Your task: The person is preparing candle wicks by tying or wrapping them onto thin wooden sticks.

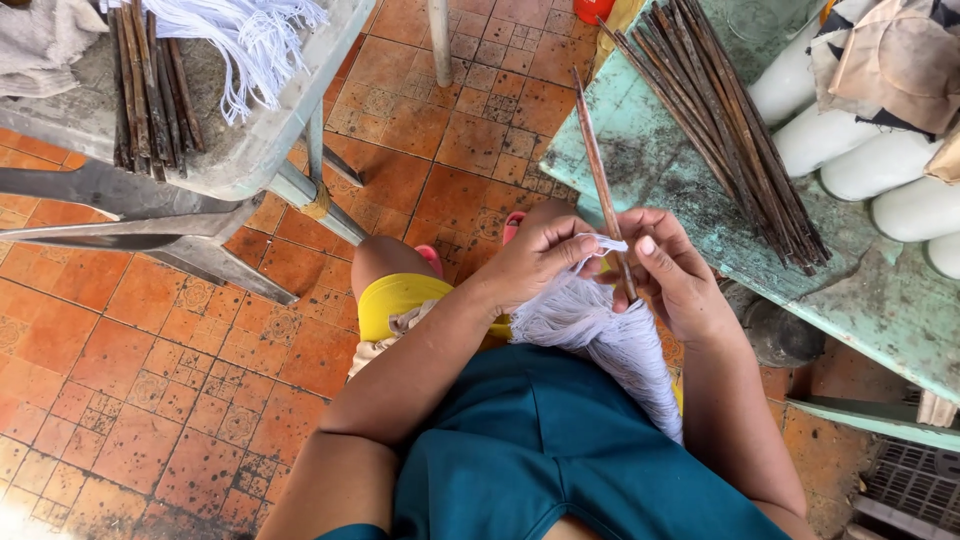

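No real containers in view. Closest thing: grey tray-like tabletop at top left, carrying a row of dark sticks near its left part, a bunch of white fringe thread draped over its near edge, and a grey cloth at its far-left corner.

Right side: worn turquoise bench with a second bundle of dark sticks lying diagonally across it. White thread cones sit along its right edge, partly under crumpled cloth.

Left hand: fingers curled, thumb and forefinger pinching a strand of the white thread bundle right at the stick. Right hand: fingers curled shut around the single brown stick, which stands tilted, upper end leaning toward the bench's left edge. Thread bundle hangs from the hands over the lap, above the teal garment.

Hard to read: exactly how the thread meets the stick is hidden by the fingers, probably looped, can't confirm. Cones and cloth cut off by frame's right edge. A dark round object under the bench is unclear. Orange tile floor below.
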